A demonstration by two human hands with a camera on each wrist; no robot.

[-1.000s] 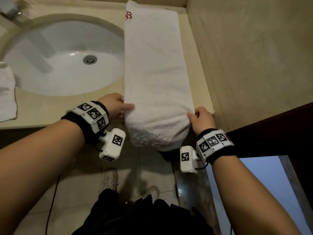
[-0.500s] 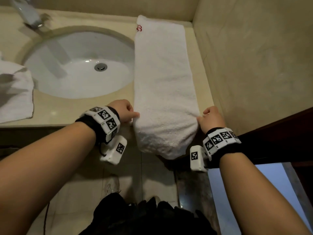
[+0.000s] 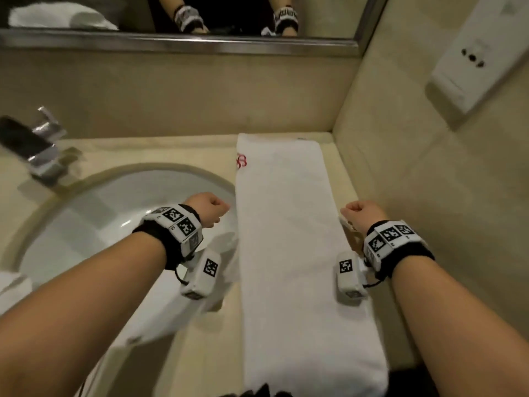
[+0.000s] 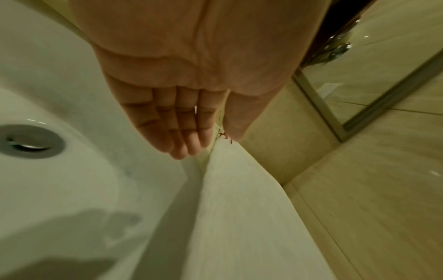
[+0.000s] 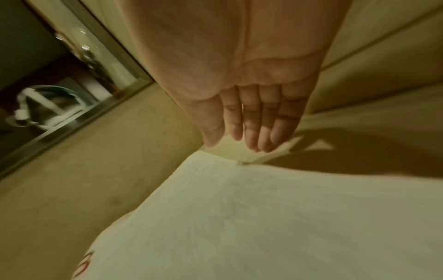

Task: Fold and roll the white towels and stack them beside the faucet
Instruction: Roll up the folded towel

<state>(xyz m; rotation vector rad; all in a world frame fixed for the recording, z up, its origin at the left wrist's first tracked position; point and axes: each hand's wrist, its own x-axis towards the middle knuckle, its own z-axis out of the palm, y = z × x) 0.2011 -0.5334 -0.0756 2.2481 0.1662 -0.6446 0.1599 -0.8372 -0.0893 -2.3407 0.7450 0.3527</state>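
Countertop [image 3: 206, 325] is carrying the sink basin [image 3: 94, 213] at its left and a long folded white towel [image 3: 289, 239] lying flat along the right, faucet [image 3: 40, 147] behind the basin. Left hand [image 3: 207, 209] and right hand [image 3: 362, 214] are hovering either side of the towel, fingers [image 4: 182, 130] extended and together, holding nothing.

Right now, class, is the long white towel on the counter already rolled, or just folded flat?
Folded flat, not rolled. The towel lies as one long strip on the counter beside the sink, with no coil at either end.
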